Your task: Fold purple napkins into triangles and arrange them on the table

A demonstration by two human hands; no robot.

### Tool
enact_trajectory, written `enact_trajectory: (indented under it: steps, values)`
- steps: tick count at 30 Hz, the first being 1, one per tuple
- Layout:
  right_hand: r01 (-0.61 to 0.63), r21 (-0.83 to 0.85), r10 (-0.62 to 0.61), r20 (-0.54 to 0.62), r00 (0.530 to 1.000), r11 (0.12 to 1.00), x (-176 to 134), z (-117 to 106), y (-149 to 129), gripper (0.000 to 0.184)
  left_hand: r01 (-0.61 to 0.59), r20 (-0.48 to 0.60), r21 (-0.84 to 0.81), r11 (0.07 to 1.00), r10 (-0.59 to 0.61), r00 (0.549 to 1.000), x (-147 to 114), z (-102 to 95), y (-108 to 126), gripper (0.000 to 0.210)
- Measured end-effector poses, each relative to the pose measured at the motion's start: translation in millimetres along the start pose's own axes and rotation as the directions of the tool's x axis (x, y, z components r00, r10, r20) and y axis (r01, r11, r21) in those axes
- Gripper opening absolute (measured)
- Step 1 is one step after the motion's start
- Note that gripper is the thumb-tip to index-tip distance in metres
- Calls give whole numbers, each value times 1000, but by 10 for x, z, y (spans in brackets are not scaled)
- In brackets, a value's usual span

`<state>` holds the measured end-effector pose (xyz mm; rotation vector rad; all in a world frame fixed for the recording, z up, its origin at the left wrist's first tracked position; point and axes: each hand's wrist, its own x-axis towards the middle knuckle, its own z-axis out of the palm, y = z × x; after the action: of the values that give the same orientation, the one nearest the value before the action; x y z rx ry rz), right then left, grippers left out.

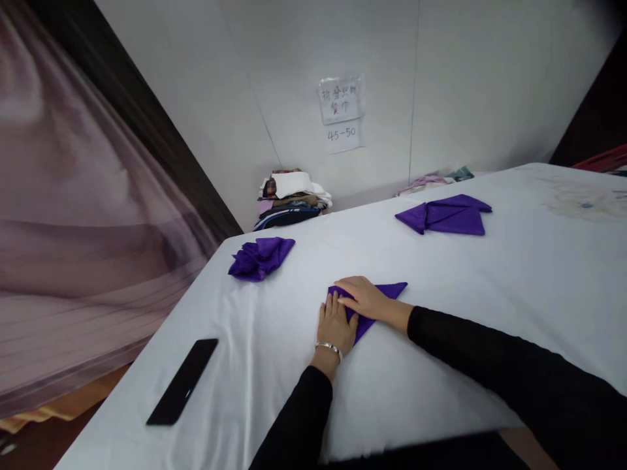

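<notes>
A purple napkin [390,290], folded into a pointed, roughly triangular shape, lies on the white-covered table under both my hands. My left hand [337,324], with a silver bracelet at the wrist, rests flat on the napkin's left part, fingers pointing away from me. From the right, my right hand [363,297] lies across the napkin's upper left edge, its fingers stretched to the left close to my left fingertips. Between and beneath the hands, part of the napkin is hidden.
A bunched, folded purple napkin [262,258] sits at the left table edge, another flat folded one [448,215] at the back right. A black phone [183,382] lies front left. Stacked clothes [291,199] stand behind the table, by a wall with paper signs [341,112].
</notes>
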<state>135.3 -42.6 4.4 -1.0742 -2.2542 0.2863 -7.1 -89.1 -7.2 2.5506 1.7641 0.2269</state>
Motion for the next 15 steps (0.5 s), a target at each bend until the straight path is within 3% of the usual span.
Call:
enact_trajectory:
  steps: [3, 9, 15]
  values:
    - [-23, -36, 25, 55, 998, 999, -75, -66, 112, 42, 1, -14, 16, 1000, -1, 1000, -1, -15, 10, 55]
    - [-121, -167, 142, 119, 983, 979, -126, -256, 594, 50, 2, -21, 32, 999, -1, 1000, -6, -29, 18, 57]
    - [-148, -205, 173, 113, 978, 968, -158, -383, 761, 48, 9, -22, 7, 1000, -9, 1000, -7, -37, 26, 56]
